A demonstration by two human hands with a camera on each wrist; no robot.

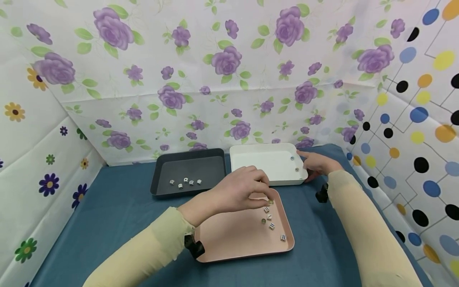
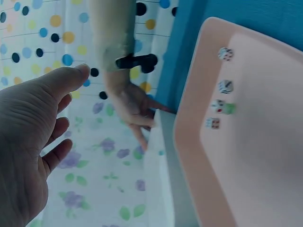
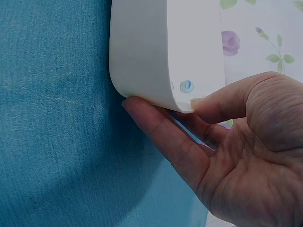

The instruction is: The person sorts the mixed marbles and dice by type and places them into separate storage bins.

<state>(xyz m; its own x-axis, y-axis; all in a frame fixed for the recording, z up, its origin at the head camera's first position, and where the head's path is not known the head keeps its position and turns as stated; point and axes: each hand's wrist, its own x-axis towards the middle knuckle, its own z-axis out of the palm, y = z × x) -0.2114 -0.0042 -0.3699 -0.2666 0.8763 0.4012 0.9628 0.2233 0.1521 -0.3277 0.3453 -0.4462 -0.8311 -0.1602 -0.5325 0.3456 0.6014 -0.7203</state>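
Left sleeve (image 1: 136, 255), head view: lay nearest the camera, slanting up to the pink tray (image 1: 233, 235).
Left hand (image 1: 240, 191), head view: hung over the tray's far right corner; thumb and index tips nearly met, pinching a green bead (image 1: 271, 202).
Pink tray, head view: held four dice (image 1: 271, 226) and a second bead (image 1: 263, 220) toward its right side.
Right hand (image 1: 319, 162), head view: gripped the right end of the white tray (image 1: 261, 163); two clear beads (image 1: 297, 170) lay inside, near that end.
Dark tray (image 1: 193, 165), head view: held five dice (image 1: 191, 182).
Left wrist view: fingers curved; pinched bead hidden; second bead touched a die.
Right wrist view: thumb lay on the white rim, a finger against the outer wall.
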